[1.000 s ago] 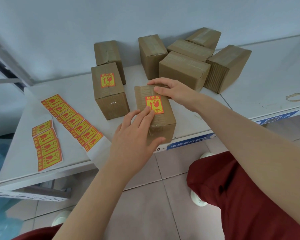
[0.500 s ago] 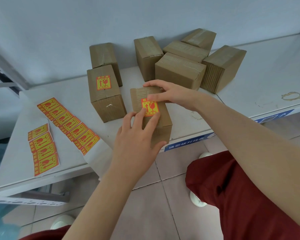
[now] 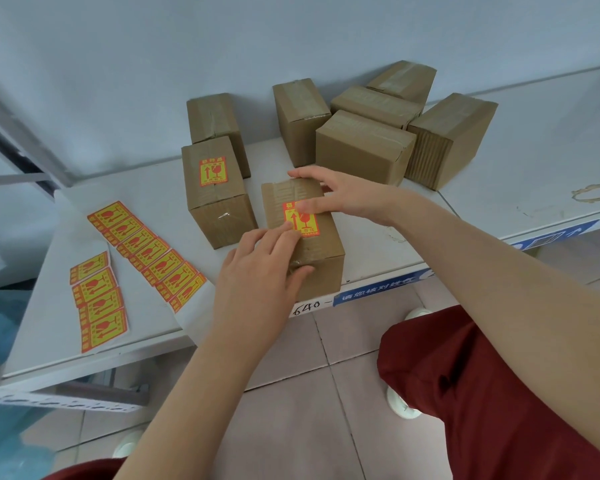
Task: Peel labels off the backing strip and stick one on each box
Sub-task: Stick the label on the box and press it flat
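Centrally, left hand [image 3: 257,275], fingers straight, presses label [image 3: 306,224] lower edge on front box [image 3: 321,252]; right hand [image 3: 349,199], fingers extended, rests across label top. Two label strips [image 3: 146,251] lie left on worktop [image 3: 58,247].

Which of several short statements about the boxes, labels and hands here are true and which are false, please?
1. Two boxes show a yellow-and-red label. True: the front box and the labelled box left of it.
2. The left hand holds a label strip. False: it rests on the front box; both label strips lie on the table.
3. The right hand touches the front box's label. True.
4. The back boxes show labels. False: none is visible on them.
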